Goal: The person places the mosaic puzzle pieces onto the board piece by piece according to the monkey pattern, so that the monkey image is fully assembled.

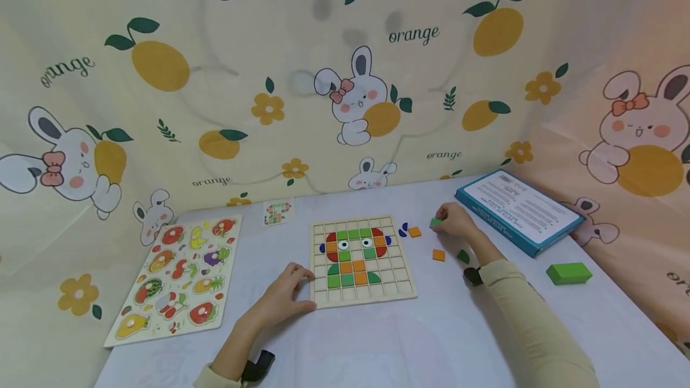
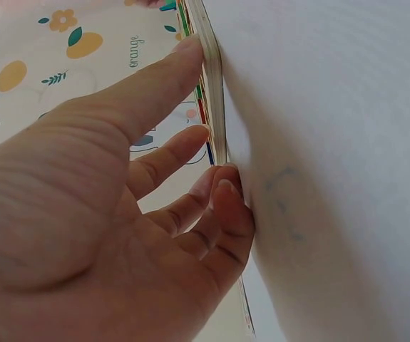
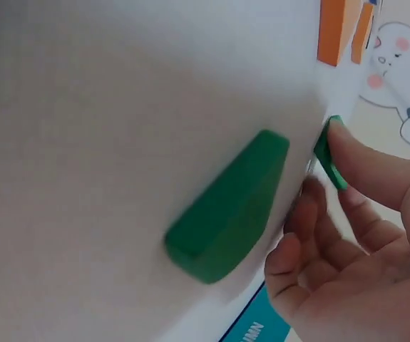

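A wooden grid board (image 1: 404, 290) lies mid-table, with a figure of green, orange, red and blue tiles and two eye pieces on it. My left hand (image 1: 286, 293) is at its left side, thumb and fingertips touching the board's edge (image 2: 215, 92). Off the board's right side, my right hand (image 1: 456, 221) pinches a small green tile (image 3: 326, 153) between thumb and fingers. Below that hand lies a dark green curved piece (image 1: 463, 255), large in the right wrist view. An orange square (image 1: 439, 255) is near it. Another orange square (image 1: 414, 232) and small blue pieces (image 1: 403, 230) lie beside the board.
A fruit puzzle board (image 1: 180, 274) lies at the left. Behind the grid board is a small pattern card (image 1: 277, 212). A blue-edged box (image 1: 520, 211) and a green block (image 1: 569, 273) are at the right. A printed curtain (image 1: 302, 47) hangs behind the table.
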The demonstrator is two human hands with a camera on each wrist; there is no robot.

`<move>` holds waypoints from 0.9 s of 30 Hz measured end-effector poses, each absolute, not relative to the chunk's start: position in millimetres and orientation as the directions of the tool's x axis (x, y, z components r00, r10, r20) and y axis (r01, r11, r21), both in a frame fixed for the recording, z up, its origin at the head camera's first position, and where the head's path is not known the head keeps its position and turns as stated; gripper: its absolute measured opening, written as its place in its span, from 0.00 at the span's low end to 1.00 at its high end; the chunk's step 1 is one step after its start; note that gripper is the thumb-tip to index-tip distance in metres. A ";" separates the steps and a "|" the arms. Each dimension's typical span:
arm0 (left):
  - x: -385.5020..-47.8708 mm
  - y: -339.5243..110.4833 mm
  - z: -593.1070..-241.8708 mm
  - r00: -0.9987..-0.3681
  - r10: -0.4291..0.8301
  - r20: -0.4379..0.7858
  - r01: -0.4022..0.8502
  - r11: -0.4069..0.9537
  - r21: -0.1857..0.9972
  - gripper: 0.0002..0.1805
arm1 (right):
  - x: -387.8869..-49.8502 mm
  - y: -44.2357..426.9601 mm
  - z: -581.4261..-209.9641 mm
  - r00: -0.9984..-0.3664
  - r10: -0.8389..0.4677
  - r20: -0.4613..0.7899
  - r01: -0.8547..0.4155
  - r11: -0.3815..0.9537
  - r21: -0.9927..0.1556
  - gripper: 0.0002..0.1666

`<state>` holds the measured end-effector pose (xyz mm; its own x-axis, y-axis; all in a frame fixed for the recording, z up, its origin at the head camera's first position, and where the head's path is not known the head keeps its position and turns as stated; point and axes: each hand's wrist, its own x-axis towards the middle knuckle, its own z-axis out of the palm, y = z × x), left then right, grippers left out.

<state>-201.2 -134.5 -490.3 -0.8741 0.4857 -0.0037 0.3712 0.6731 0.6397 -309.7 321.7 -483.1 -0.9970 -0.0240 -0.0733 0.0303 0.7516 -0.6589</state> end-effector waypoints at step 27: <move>-201.0 -135.2 -492.4 -0.872 0.489 -0.013 0.367 0.672 0.643 0.28 | -210.5 134.5 -481.8 -0.845 -0.535 -0.015 -0.249 0.417 -0.874 0.06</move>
